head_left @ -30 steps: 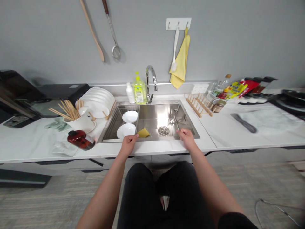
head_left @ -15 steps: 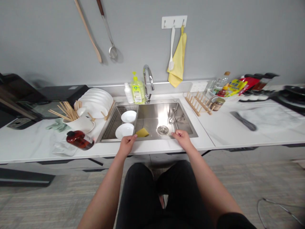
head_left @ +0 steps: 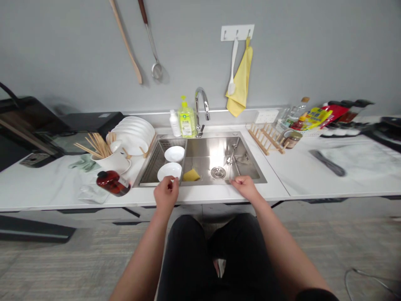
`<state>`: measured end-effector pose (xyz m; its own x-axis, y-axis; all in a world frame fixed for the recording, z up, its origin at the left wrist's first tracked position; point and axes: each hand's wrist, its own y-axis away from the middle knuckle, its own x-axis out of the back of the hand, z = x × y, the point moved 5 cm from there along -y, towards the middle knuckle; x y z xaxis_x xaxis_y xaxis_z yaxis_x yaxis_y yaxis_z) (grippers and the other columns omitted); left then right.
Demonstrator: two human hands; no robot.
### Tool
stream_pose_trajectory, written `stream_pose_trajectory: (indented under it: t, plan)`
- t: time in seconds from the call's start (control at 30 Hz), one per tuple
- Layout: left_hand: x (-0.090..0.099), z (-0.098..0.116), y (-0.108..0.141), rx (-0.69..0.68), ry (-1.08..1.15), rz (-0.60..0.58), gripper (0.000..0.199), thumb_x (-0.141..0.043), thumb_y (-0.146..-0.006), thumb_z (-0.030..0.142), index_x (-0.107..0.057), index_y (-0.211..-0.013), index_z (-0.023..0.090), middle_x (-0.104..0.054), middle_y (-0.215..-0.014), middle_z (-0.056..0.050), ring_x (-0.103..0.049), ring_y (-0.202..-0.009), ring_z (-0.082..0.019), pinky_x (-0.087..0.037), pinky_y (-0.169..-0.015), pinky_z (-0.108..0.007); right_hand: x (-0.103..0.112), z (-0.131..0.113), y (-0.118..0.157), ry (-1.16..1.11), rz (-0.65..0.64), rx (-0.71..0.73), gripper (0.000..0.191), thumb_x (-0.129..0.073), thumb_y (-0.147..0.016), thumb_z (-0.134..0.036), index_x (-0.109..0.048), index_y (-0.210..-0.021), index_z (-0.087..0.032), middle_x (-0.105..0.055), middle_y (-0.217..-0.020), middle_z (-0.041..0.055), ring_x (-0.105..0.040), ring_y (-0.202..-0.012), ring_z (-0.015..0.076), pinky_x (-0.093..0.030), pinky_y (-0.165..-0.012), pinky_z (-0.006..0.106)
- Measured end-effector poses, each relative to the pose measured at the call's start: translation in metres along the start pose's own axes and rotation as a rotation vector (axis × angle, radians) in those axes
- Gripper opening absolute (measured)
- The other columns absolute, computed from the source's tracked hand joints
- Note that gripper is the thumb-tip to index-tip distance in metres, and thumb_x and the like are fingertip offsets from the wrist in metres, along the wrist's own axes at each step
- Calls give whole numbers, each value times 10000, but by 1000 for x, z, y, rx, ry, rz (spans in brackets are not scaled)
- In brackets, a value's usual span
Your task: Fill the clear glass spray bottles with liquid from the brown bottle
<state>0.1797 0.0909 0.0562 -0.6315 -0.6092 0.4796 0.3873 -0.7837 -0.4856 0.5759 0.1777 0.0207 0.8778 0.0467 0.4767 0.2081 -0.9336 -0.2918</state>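
My left hand (head_left: 166,194) is curled shut over the sink's front edge, holding nothing. A little to its right, a yellow sponge (head_left: 191,175) lies on the steel floor of the stainless sink (head_left: 203,150). Just behind the left hand, two white saucers (head_left: 169,172) sit on a wire rack (head_left: 150,163) in the sink's left side. My right hand (head_left: 246,187) rests on the counter's front edge, fingers curled on nothing, nearest the drain (head_left: 218,172).
A chrome faucet (head_left: 200,104) and green soap pump (head_left: 186,121) stand behind the sink. To the left are stacked white plates (head_left: 133,136), a chopstick holder (head_left: 109,163) and a dark red bottle (head_left: 112,183). A wooden dish rack (head_left: 266,140) stands to the right.
My left hand has lifted off the sink rim, turned, and curled its fingers. My right hand has drawn back toward the counter edge and closed. The sponge has stayed in place.
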Motion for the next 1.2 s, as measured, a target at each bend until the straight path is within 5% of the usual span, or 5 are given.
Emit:
stream_pose_trajectory:
  t: [0.1,0.33,0.83,1.03,1.2]
  plan:
    - [79,0,-15,-126,-295,321,319,-699,-1001,391,-741,-1226,170,-747,-1022,-129,-667,-973,-299,-520,-991,-455,-3,-1,0,76,-55,30,667,-678,-968,-590,-201,-622,-277,-213,-624,-51,-247,-590,129,-184,-599,329]
    - [204,-41,-73,-70,-735,214,549,-628,-1009,364,-717,-1478,93,-685,-1482,-296,-577,-1403,-492,-433,-1201,-659,-3,1,0,114,-13,51,587,-648,-924,-513,-196,-629,-281,-202,-635,-51,-241,-592,127,-198,-603,325]
    - [213,-73,-81,244,-629,203,444,-681,-938,510,-822,-1259,237,-849,-1019,-68,-739,-963,-336,-591,-916,-466,-3,-4,2,77,12,68,567,-663,-919,-483,-225,-618,-286,-229,-605,-55,-267,-590,141,-203,-602,324]
    - [184,-10,-37,7,-552,237,428,-708,-982,545,-849,-1254,246,-871,-1266,-92,-799,-1176,-404,-616,-1038,-543,-2,-3,3,39,-1,72,552,-685,-916,-428,-239,-631,-272,-242,-632,-55,-293,-614,137,-196,-621,321]
    - [108,55,-10,-129,-204,48,356,-771,-989,511,-882,-1183,234,-892,-1200,-94,-837,-1129,-343,-643,-1059,-485,-1,-10,4,14,-24,88,540,-712,-951,-430,-328,-613,-255,-302,-621,-60,-334,-616,136,-231,-623,306]
